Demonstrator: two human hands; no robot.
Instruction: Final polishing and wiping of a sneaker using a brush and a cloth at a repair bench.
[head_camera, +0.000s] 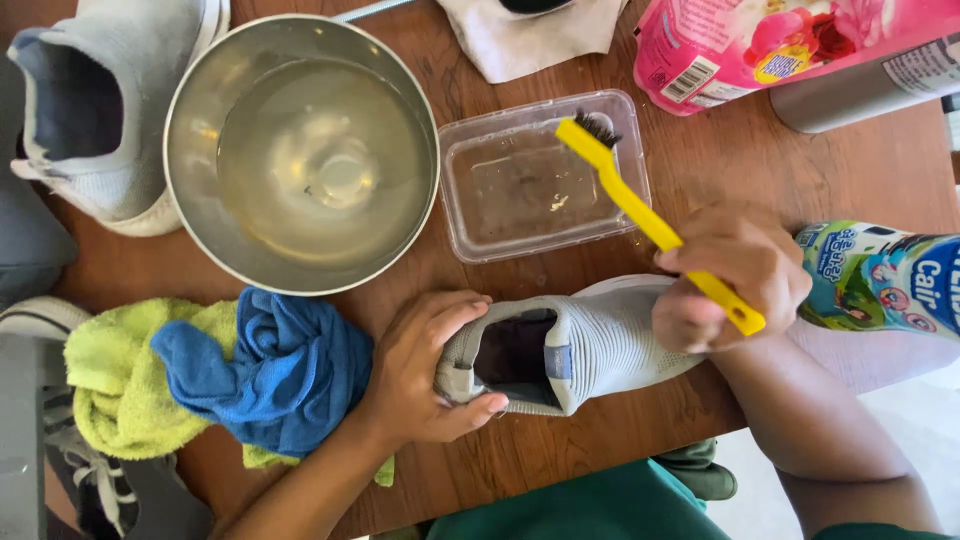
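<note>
- Under the right hand (735, 275), a pale grey knit slip-on shoe (590, 345) is lying on the brown wooden table (720, 160); the left hand (425, 375) is wrapping its heel, thumb below, fingers over the collar.
- Right hand is closing in a fist on a yellow plastic brush (655, 225), bristles up and away from the shoe, hanging over a clear plastic tub (545, 175) just beyond the hand.
- Doing it well, by my judgement: keeping the heel clamped, dipping bristles, scrubbing short strokes along the knit.
- Shoe's long axis is running left-right; toe pointing right under the right hand, opening facing up and left.
- Steel bowl of water (300, 155) is sitting beyond the left hand; blue cloth (275, 370) touching its wrist side.
</note>
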